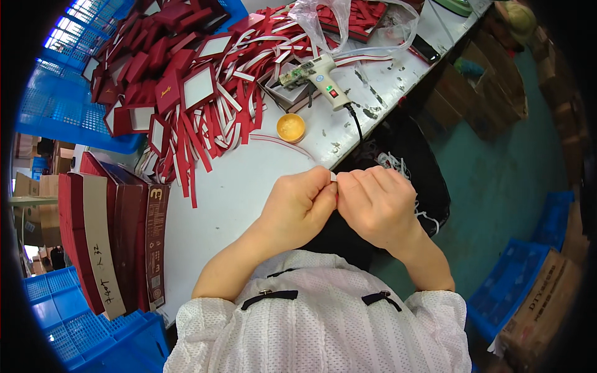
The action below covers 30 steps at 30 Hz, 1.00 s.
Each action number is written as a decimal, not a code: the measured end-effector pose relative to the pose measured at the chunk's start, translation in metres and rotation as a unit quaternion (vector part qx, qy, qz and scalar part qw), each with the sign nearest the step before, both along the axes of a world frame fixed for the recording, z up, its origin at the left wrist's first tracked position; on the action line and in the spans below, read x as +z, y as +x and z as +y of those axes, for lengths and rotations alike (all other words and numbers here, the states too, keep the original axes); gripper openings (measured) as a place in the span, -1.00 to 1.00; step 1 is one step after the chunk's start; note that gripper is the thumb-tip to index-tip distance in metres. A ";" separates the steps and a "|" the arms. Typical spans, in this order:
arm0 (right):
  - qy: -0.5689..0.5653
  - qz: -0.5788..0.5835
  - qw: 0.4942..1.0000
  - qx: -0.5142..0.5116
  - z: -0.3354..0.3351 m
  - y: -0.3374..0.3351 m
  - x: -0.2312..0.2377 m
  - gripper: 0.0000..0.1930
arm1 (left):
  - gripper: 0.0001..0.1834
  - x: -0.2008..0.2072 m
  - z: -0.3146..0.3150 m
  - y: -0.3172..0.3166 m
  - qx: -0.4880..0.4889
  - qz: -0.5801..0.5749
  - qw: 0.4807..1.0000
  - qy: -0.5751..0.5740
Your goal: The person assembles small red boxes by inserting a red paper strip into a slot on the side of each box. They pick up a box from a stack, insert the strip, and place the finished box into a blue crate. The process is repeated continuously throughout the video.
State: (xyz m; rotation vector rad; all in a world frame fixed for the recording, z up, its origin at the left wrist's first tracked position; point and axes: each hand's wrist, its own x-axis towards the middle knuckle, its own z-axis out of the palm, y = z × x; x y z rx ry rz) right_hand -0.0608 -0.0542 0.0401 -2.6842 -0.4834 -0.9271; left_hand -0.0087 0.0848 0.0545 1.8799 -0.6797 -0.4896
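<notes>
Left hand [297, 202]: pinches small white piece [333, 177]
Right hand [378, 204]: pinches it too, alongside
Glue gun [324, 78]: beyond both hands

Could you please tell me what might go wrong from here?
The cord of the glue gun runs over the edge of the table, so a snag could drag the gun. The open yellow tub stands near the loose red strips and might be knocked. The tiny white piece between the left hand and right hand could slip.
</notes>
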 end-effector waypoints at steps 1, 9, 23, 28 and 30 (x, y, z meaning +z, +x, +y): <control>0.080 -0.010 0.997 0.005 -0.001 0.000 -0.002 -0.88 | -0.86 -0.002 0.000 -0.001 -0.012 -0.047 0.999 0.008; 0.978 0.075 0.147 0.130 -0.057 -0.024 -0.120 -0.88 | -0.89 -0.025 0.047 -0.019 0.118 0.086 0.958 -0.247; 0.383 0.187 0.886 -0.183 -0.061 -0.023 -0.106 -0.71 | -0.86 0.033 0.091 -0.012 0.081 0.140 0.912 -0.376; 0.135 -0.015 0.990 0.021 0.018 -0.021 0.022 -0.70 | -0.87 0.041 0.048 -0.002 -0.036 0.243 0.947 -0.206; 0.174 -0.004 0.984 0.033 0.016 -0.017 0.018 -0.76 | -0.84 0.036 0.044 0.007 -0.101 0.200 0.949 -0.221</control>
